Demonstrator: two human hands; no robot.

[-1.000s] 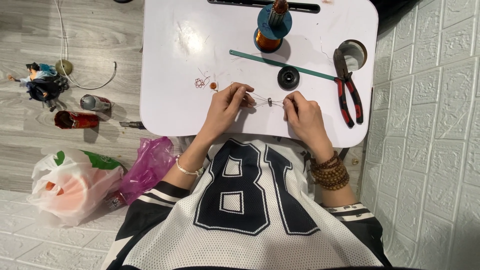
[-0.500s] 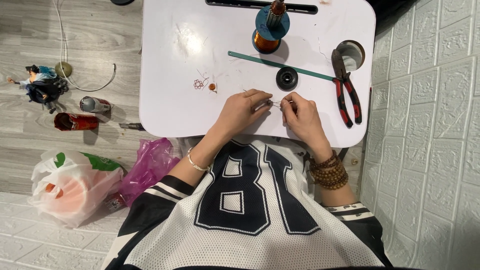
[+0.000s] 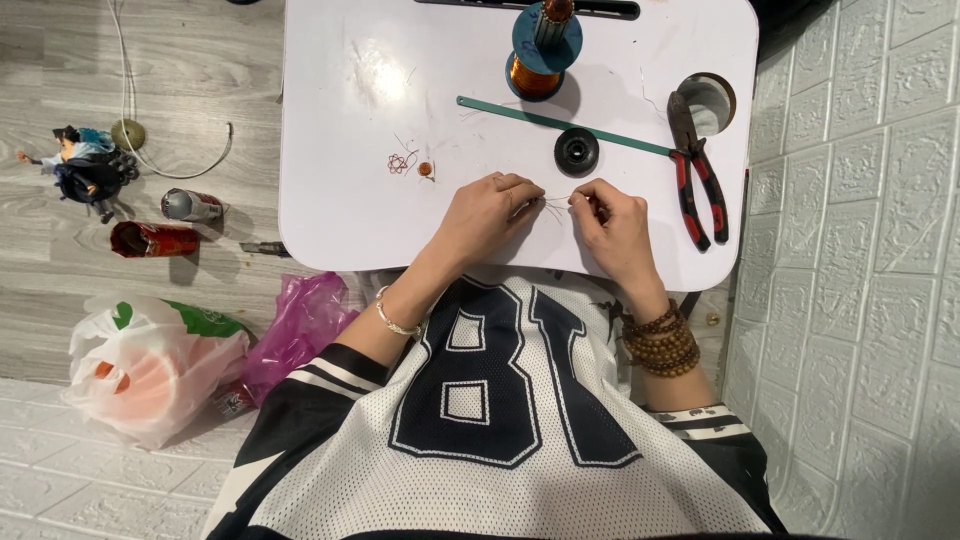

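Hands, left hand [image 3: 487, 212] and right hand [image 3: 610, 222], each pinch thin wire [image 3: 553, 205] near a copper-wound spool [image 3: 539, 55].

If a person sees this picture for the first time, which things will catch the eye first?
First the two hands, left hand and right hand, pinching thin wire strands between them at the near edge of the white table. Next, the copper wire spool at the table's far side and the red-handled pliers on the right.
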